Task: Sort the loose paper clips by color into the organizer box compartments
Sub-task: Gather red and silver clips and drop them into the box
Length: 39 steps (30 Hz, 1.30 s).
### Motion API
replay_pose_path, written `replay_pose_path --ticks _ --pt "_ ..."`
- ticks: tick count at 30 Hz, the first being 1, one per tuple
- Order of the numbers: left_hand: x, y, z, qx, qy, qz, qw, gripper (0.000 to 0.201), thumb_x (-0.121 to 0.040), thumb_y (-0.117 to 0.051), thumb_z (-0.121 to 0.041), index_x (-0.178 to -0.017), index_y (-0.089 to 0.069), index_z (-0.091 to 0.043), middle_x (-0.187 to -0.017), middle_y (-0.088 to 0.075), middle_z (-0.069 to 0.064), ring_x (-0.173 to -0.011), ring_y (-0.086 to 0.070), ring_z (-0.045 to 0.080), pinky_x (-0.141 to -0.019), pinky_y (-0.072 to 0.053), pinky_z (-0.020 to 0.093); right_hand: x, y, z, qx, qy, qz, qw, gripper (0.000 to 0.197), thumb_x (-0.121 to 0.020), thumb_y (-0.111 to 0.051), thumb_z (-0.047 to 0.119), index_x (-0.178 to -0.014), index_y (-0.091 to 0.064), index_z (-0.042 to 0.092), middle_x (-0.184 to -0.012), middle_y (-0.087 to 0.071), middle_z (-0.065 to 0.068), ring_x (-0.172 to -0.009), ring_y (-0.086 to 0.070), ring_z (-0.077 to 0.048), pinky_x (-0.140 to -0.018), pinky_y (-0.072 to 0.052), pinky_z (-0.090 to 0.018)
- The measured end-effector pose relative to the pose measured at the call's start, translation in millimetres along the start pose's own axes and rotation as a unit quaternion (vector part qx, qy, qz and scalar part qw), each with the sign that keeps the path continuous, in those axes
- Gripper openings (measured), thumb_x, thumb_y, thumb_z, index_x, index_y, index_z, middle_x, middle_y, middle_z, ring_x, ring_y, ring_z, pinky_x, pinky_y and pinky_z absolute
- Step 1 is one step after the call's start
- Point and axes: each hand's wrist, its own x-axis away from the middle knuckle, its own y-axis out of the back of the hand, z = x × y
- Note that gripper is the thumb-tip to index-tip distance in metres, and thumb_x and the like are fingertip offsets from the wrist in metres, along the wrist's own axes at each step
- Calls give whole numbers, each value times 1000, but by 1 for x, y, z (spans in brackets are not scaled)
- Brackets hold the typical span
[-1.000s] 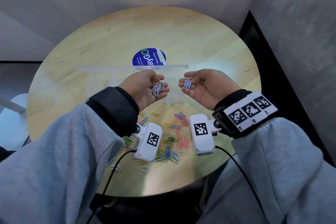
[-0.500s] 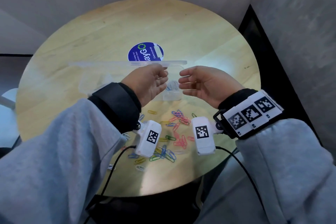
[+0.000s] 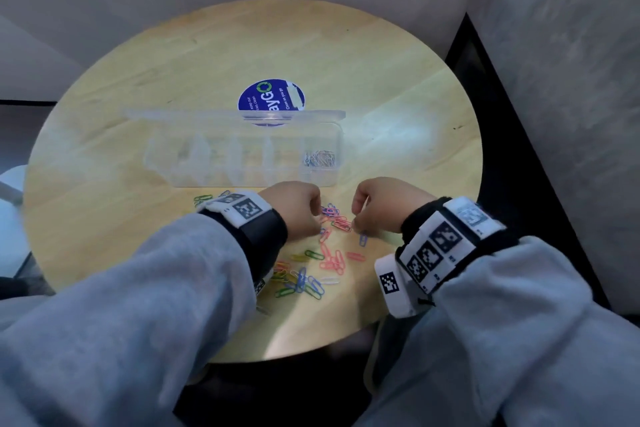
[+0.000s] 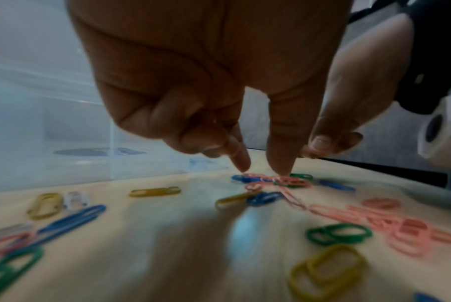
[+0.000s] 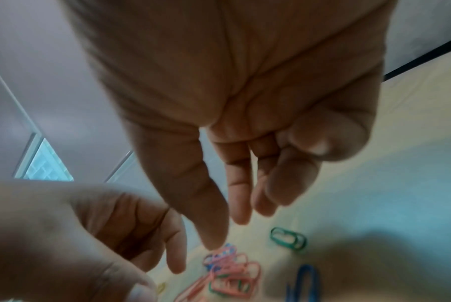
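Loose paper clips [image 3: 325,260] in pink, blue, green, yellow and white lie scattered on the table's near side. Behind them stands the clear organizer box [image 3: 242,180] with its lid up; white clips [image 3: 319,159] fill its rightmost compartment. My left hand [image 3: 317,218] is down over a pink cluster [image 4: 284,180]; two of its fingertips [image 4: 281,169] touch the cluster with a gap between them and hold nothing. My right hand [image 3: 356,222] hovers close beside it, fingers [image 5: 240,204] loosely extended downward over the pink clips [image 5: 232,265], empty.
The round wooden table [image 3: 398,97] carries a blue round sticker [image 3: 272,100] behind the box. A grey wall and a dark gap run close along the table's right. The other box compartments look empty through the blur.
Both hands held white clips above the box, let them go into the rightmost compartment, then came down toward me onto the loose pile.
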Motion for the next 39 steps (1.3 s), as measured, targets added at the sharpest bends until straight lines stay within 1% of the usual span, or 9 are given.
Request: replay_pose_path --ticks 3,9,14,21,26,28,32,35,39 --pt "-2 -7 -4 -37 1 -1 999 35 -76 -69 -38 -104 -58 -21 -109 -61 0 -103 -56 20 -71 -35 24 -4 -7 6 18 2 19 1000 23 -80 -63 11 -103 -61 15 -67 -53 6 -59 -51 -11 -49 -35 -20" --pt "-8 -15 -9 -39 -6 -4 999 30 -77 -68 -34 -101 -58 -19 -110 -62 2 -101 -58 22 -73 -41 28 -10 -15 9 39 16 2 999 22 -81 -59 11 -102 -56 18 -64 -54 4 -62 -58 -18 -47 -38 -19" --pt "-11 -12 -5 -22 -1 22 1000 15 -79 -68 -29 -82 -56 -21 -91 -59 1 -82 -52 18 -61 -33 23 -18 -17 11 72 -4 24 997 20 -83 -56 11 -96 -69 3 -92 -74 -11 -83 -70 -25 -70 -51 -28" --pt "-11 -14 5 -11 1 35 999 14 -80 -68 -32 -78 -58 -22 -82 -59 -2 -77 -52 16 -67 -36 23 -16 -15 11 104 4 13 994 20 -81 -58 12 -95 -70 4 -93 -70 -13 -75 -56 -23 -65 -43 -24" --pt "-8 -1 16 103 5 37 994 23 -78 -72 -28 -64 -55 -20 -67 -59 -4 -62 -51 11 -58 -38 23 -9 -4 8 30 3 31 999 8 -76 -57 5 -75 -64 9 -67 -61 -7 -58 -51 -22 -52 -39 -21" --pt "-5 7 22 238 10 61 969 24 -78 -73 -19 -64 -53 -18 -61 -58 -2 -54 -52 8 -56 -42 18 -8 0 5 -9 10 32 999 10 -75 -56 3 -70 -60 11 -63 -60 -4 -53 -49 -17 -50 -38 -20" --pt "1 13 31 509 40 79 856 22 -83 -64 2 -72 -52 -14 -67 -56 5 -50 -58 9 -55 -51 16 -13 5 -1 -132 26 31 990 16 -78 -52 -2 -79 -56 13 -65 -59 -8 -53 -52 -19 -60 -49 -28" --pt "5 15 33 576 57 102 809 20 -89 -51 5 -90 -58 -14 -67 -53 5 -47 -59 7 -50 -51 14 -12 10 -5 -217 23 56 974 26 -84 -47 -5 -94 -61 15 -62 -52 -4 -49 -52 -14 -58 -51 -24" --pt "6 13 34 605 86 105 784 23 -90 -41 2 -87 -60 -10 -69 -50 4 -44 -56 6 -45 -47 14 -8 12 -4 -279 -3 80 957 30 -88 -38 -3 -72 -61 8 -61 -43 -5 -49 -44 -15 -48 -46 -21"
